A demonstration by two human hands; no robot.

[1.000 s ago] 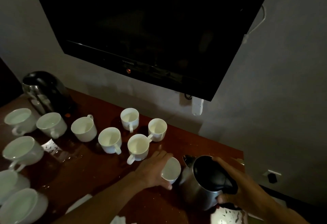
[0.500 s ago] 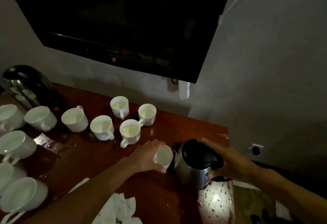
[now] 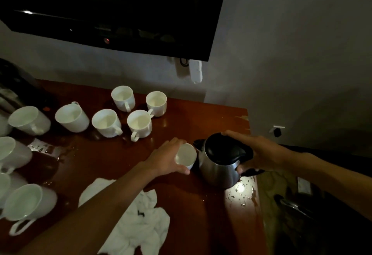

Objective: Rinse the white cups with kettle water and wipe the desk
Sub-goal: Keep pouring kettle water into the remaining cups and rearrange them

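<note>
White cups are sitting all over the brown desk (image 3: 112,160). One small white cup (image 3: 185,156) is being held by the left hand (image 3: 168,161). The fingers are curling around its side, and the cup is tipping so its open mouth is facing up toward the camera. This cup is sitting just beside the spout of the silver kettle (image 3: 220,166).

The right hand (image 3: 261,155) is gripping the kettle's black handle, with the fingers reaching over the black lid. The kettle is leaning a little toward the held cup. I cannot tell if any water is coming out, because the room is dim.

Four more cups are standing in a bunch behind the left hand: a back left cup (image 3: 123,97), a back right cup (image 3: 156,103), a front left cup (image 3: 106,122) and a front right cup (image 3: 139,123). Their handles are pointing toward the front of the desk. More cups are lying along the left side, like the tipped cup (image 3: 71,116) and the big near cup (image 3: 28,202).

A crumpled white cloth (image 3: 141,220) is lying on the desk under the left arm. Wet drops (image 3: 240,191) are shining on the desk just beside the kettle's bottom. A dark second kettle (image 3: 12,91) is sitting at the far left edge. A black television (image 3: 112,7) is hanging on the gray wall above the desk.
</note>
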